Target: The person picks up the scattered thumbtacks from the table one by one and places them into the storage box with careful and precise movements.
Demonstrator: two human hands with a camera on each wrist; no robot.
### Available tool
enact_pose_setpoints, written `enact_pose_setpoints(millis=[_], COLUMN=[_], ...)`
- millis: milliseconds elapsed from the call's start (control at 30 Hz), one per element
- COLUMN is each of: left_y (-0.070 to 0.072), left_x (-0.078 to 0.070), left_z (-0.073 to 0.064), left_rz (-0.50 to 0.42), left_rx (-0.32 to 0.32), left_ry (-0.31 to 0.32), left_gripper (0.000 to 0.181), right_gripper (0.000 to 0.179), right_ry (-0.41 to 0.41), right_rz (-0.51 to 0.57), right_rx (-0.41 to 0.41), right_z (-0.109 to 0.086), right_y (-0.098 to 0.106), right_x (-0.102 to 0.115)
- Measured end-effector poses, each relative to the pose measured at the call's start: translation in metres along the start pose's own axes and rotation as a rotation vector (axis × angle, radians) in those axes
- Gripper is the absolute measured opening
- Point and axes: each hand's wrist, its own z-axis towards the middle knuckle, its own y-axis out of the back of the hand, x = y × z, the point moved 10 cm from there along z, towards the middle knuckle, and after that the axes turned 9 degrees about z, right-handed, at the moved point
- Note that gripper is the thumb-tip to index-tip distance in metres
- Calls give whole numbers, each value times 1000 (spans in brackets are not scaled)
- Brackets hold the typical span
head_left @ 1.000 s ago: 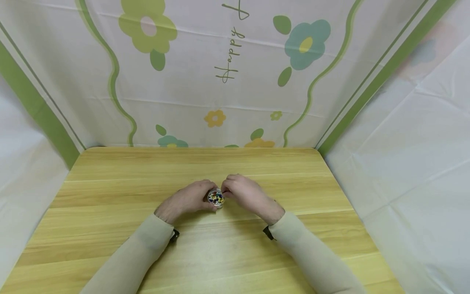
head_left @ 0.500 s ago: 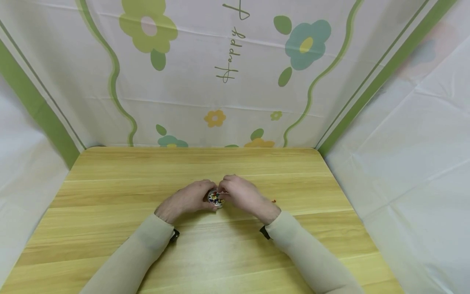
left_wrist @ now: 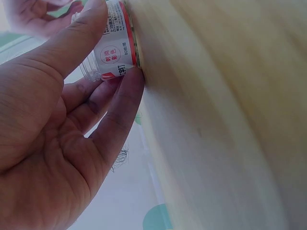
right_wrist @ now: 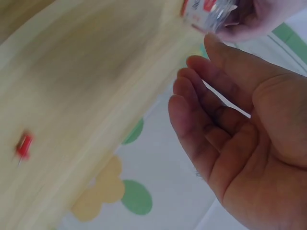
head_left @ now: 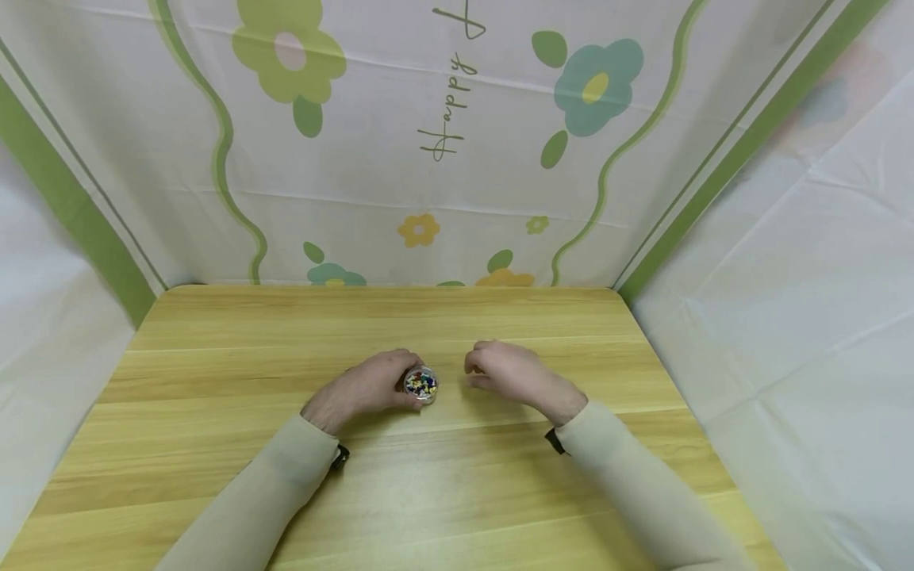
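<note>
A small clear jar point(head_left: 421, 385) of colourful push pins stands upright on the table, its mouth uncovered. My left hand point(head_left: 373, 386) grips it from the left, thumb on the near side and fingers round the far side. In the left wrist view the jar's white and red label point(left_wrist: 109, 53) shows between thumb and fingers. To the right of the jar, my right hand point(head_left: 520, 378) hovers over the table with loosely bent fingers and nothing between them. A red push pin point(right_wrist: 23, 144) lies on the tabletop in the right wrist view; in the head view the right hand hides it.
The wooden table point(head_left: 428, 492) runs back to a hanging white cloth point(head_left: 371, 174) printed with flowers. Pale sheets also hang along the left and right sides.
My right hand reached over the jar's mouth half a second ago, pinching something small, and has since drawn back to the right without it. The left hand and jar stay in place.
</note>
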Motion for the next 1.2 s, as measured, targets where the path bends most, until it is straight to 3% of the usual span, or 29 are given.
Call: enact_pose_setpoints(millis=[467,767,1000,1200], left_y=[1,1,-1,0], left_x=[0,-2,0,0], left_z=[-2,-4,-2,-2], left_rz=[-11,-10,-12,-12], left_rx=[-4,-4,-4,1], left_ry=[1,7,8,11], left_gripper=[51,50,50,52], right_gripper=[15,12,31,34], right_ry=[-67,-90,-93,-118], right_rz=[-27,-69,-177,-158], right_rx=[94,120,143,161], right_z=[-29,-43,-48,-50], right_y=[4,1,-7,-13], right_x=[-43,-54,-62,-67])
